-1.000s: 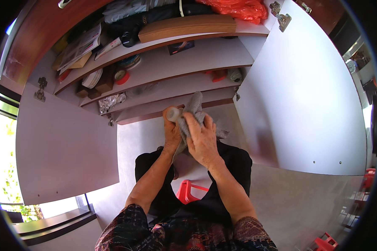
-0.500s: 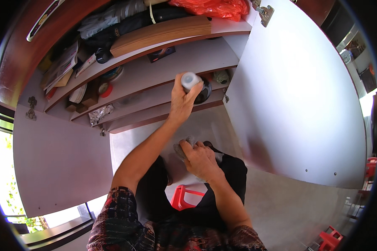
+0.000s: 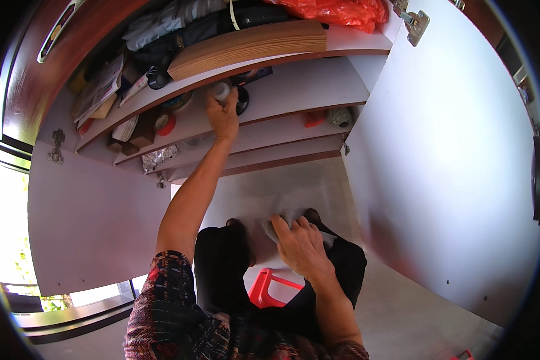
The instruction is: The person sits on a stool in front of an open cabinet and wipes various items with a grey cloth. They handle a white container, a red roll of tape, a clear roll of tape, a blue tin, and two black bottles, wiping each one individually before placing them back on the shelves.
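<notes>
My left hand reaches onto the middle shelf of an open cabinet, its fingers wrapped round a white-topped container. A dark rounded part shows just right of my fingers; whether it belongs to that container I cannot tell. Over my right knee, my right hand is closed on a bunched grey cloth, which pokes out past the fingertips. Left of my left hand on the same shelf are a small round container with a red rim and a round tin.
Above, the upper shelf holds a wooden board, papers and a red plastic bag. Lower right lie a red item and a greenish bundle. Open white doors flank me; a red stool shows between my legs.
My left hand has moved left and deeper into the cabinet, carrying the white-topped container onto the middle shelf. My right hand keeps the cloth near my knee. The view has shifted slightly.
</notes>
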Available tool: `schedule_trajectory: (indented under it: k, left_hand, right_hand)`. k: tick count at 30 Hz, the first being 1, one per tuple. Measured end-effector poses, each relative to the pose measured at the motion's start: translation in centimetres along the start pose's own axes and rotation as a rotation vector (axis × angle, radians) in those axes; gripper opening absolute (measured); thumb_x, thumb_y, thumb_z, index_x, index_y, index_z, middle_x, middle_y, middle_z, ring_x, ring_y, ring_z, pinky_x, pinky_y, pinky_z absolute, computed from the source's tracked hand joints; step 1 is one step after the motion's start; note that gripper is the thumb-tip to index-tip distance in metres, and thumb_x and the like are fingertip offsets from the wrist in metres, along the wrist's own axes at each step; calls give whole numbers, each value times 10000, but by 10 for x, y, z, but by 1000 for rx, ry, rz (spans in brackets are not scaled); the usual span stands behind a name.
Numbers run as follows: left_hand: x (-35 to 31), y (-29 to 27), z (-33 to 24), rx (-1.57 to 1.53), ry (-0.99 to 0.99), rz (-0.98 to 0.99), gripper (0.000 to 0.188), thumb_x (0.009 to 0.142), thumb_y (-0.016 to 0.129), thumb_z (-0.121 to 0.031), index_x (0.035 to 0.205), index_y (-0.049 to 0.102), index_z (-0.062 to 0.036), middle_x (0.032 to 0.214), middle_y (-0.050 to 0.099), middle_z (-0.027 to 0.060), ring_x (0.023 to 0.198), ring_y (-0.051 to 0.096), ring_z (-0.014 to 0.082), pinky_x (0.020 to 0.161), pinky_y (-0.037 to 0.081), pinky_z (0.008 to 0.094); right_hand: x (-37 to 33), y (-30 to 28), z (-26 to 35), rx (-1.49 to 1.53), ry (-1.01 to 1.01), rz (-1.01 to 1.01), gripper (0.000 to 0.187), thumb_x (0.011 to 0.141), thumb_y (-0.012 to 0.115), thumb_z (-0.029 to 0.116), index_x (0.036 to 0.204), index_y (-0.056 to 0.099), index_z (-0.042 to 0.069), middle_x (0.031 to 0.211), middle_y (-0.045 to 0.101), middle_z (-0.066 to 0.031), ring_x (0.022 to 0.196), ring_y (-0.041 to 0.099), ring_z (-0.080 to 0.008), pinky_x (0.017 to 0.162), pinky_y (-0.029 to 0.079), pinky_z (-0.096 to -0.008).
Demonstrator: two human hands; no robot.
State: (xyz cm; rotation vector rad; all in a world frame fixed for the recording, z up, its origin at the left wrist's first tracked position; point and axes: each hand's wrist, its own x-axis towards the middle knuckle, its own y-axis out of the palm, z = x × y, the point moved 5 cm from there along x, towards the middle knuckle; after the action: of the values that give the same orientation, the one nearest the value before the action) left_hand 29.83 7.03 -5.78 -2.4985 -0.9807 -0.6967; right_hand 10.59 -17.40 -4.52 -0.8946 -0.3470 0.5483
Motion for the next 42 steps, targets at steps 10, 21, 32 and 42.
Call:
schedule_trajectory:
  k: [10,21,32,42]
  left_hand:
    - [36,-25,36,212,4,-20,541,816,677,-279,1172,453,63,1020,587,190,923,564,263,841,429,326]
    - [-10,-18,-28,570,242,-191,653,767,721,-257,1254,383,16,1194,416,238,1154,390,354,983,289,436]
    - [-8,177,-51,477,233,669,524,796,643,-137,1246,424,17,1244,456,239,1187,400,390,986,345,406]
    - [10,261,-15,538,-24,894,580,757,674,-189,1245,435,13,1241,473,227,1177,425,369,985,356,398]
  right_hand:
    - [3,10,3,-55,-35,5,454,698,624,70,1135,502,69,777,619,-149,780,585,-310,642,465,-417]
    - [1,6,-2,-15,12,30,413,737,606,77,1136,497,78,831,634,-168,835,591,-337,682,463,-437]
    - [2,8,-6,-10,22,72,434,722,612,152,1143,515,99,836,644,-149,843,600,-308,635,481,-425]
    - [5,14,-17,35,32,150,600,654,712,230,1194,478,118,818,642,-134,829,606,-293,601,489,-422]
